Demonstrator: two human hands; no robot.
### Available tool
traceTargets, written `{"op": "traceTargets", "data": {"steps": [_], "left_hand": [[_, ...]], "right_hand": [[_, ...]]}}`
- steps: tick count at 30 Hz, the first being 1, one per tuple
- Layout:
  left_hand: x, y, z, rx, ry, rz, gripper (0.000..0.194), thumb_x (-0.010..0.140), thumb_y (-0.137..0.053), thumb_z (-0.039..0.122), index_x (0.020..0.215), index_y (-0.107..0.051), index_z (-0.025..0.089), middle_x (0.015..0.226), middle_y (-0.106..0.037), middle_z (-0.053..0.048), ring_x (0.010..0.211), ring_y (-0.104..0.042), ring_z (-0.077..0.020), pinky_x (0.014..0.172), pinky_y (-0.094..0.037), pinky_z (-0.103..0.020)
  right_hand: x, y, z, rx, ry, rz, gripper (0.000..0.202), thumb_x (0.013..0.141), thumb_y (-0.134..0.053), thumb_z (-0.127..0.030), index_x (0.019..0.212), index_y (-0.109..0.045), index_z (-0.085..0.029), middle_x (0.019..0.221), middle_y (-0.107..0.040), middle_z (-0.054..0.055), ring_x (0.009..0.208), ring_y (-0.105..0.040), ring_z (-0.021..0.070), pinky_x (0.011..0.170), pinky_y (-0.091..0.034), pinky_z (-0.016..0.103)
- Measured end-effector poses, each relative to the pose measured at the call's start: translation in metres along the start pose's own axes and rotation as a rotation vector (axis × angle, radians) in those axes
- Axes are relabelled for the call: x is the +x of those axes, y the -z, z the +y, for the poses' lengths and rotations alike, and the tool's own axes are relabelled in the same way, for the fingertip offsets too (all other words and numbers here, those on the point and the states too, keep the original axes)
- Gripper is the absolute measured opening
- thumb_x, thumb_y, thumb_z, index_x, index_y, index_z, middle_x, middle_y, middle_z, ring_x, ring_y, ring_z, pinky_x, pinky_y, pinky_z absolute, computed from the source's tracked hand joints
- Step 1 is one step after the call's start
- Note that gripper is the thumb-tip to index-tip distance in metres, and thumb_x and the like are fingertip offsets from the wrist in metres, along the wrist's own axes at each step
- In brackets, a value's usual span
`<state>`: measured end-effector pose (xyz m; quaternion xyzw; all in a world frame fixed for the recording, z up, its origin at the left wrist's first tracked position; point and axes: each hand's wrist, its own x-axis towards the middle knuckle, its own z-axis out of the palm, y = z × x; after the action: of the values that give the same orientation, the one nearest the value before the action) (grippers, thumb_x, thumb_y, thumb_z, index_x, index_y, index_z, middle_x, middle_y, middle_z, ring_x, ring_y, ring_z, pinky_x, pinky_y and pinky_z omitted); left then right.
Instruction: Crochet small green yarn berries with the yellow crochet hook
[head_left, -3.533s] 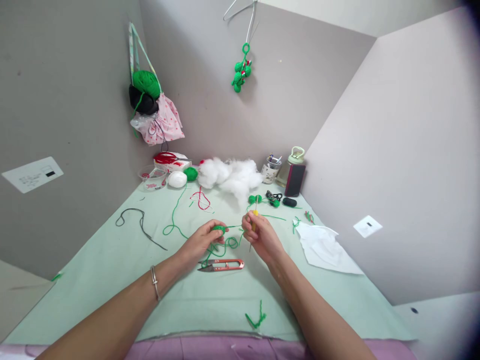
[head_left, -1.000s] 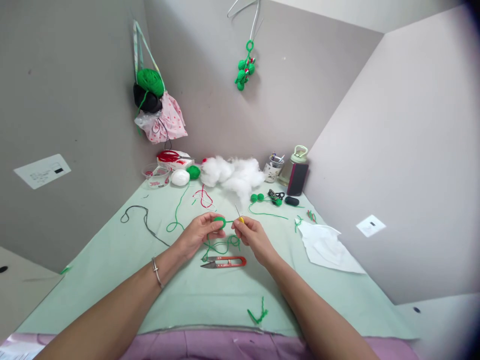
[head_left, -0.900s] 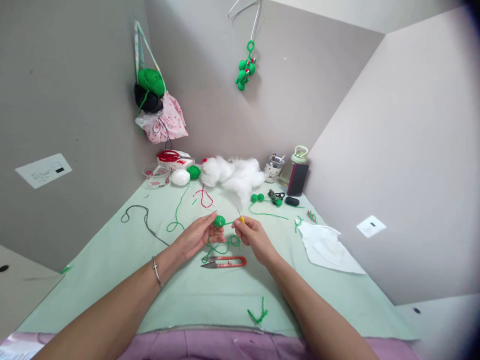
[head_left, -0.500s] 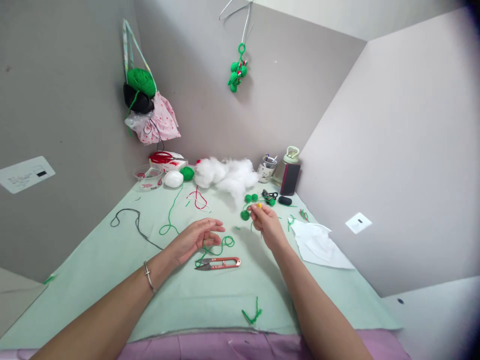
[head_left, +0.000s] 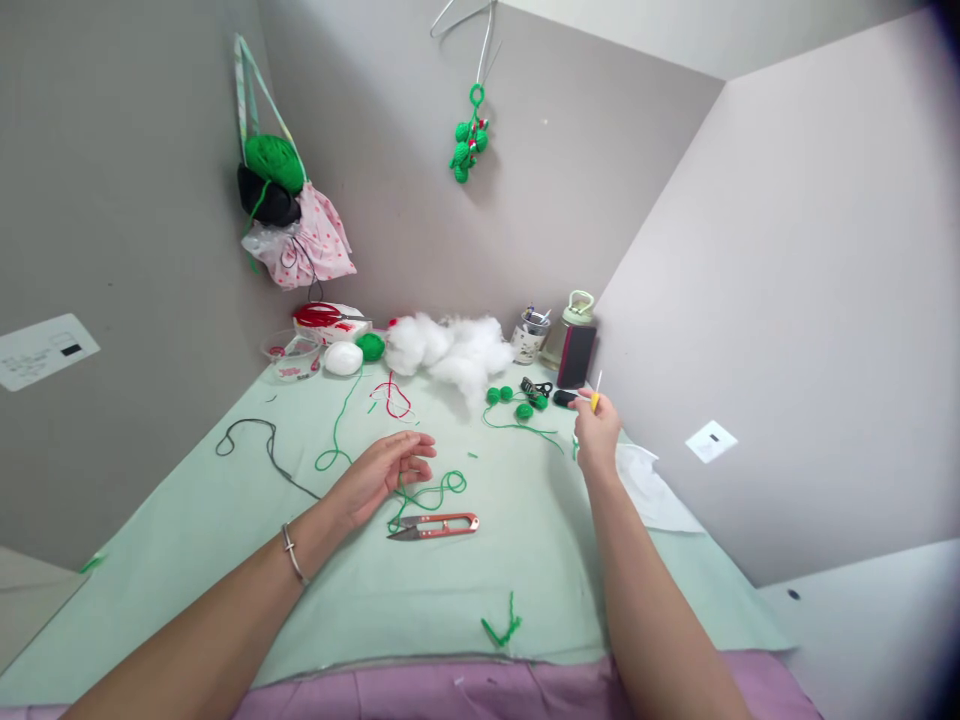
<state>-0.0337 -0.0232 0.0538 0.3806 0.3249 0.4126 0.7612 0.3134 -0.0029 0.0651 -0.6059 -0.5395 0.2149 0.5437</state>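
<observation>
My right hand (head_left: 598, 435) is closed round a crochet hook (head_left: 595, 401) with a yellow grip, its thin shaft pointing up, over the right part of the table. My left hand (head_left: 386, 475) rests open on the table, fingers loosely curved with nothing seen in them. Beside its fingertips lies a loop of green yarn (head_left: 452, 482). Orange-handled thread snips (head_left: 435, 526) lie just in front of that hand. Several small green crocheted balls, one of them a round ball (head_left: 524, 411) with a yarn tail, lie left of my right hand.
White stuffing (head_left: 450, 350) is heaped at the back. Left of it are a green yarn ball (head_left: 370, 347), a white ball (head_left: 343, 359) and a clear bowl (head_left: 291, 358). A cup (head_left: 529, 338), bottle (head_left: 577, 312) and phone (head_left: 576, 357) stand back right. White cloth (head_left: 649, 488) lies right.
My right hand has moved right with the hook, away from the green ball, which now lies on the table among the others. My left hand has barely moved.
</observation>
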Motion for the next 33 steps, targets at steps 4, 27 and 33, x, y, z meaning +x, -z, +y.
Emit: {"op": "traceTargets", "data": {"steps": [4,27,33], "left_hand": [[0.005,0.004,-0.001,-0.071,-0.053,0.089,0.017,0.099,-0.063,0.022,0.094,-0.076,0.012,0.090,-0.076,-0.008,0.072,-0.072,-0.0134,0.076,-0.061,-0.027],[0.004,0.016,0.027,0.165,-0.400,0.353,0.018,0.085,-0.076,0.034,0.091,-0.072,0.017,0.089,-0.073,-0.005,0.076,-0.069,-0.0176,0.083,-0.058,-0.034],[0.006,0.051,0.052,0.290,-0.712,0.689,0.013,0.089,-0.070,0.029,0.100,-0.067,0.024,0.109,-0.070,-0.003,0.115,-0.064,-0.0228,0.107,-0.044,-0.034]], "right_hand": [[-0.007,-0.018,-0.005,0.022,-0.031,0.125,0.040,0.092,-0.049,-0.060,0.091,-0.062,-0.022,0.062,-0.055,-0.001,0.048,-0.027,0.0123,0.050,-0.021,0.030],[-0.055,-0.084,-0.025,-0.233,-0.005,-0.313,0.018,0.085,-0.060,-0.036,0.093,-0.069,-0.023,0.062,-0.053,-0.002,0.059,-0.049,0.0192,0.064,-0.036,0.032],[-0.060,-0.095,-0.037,-0.126,-0.035,-0.344,0.028,0.084,-0.058,-0.049,0.075,-0.062,-0.023,0.057,-0.052,-0.002,0.056,-0.045,0.0176,0.058,-0.034,0.031]]}}
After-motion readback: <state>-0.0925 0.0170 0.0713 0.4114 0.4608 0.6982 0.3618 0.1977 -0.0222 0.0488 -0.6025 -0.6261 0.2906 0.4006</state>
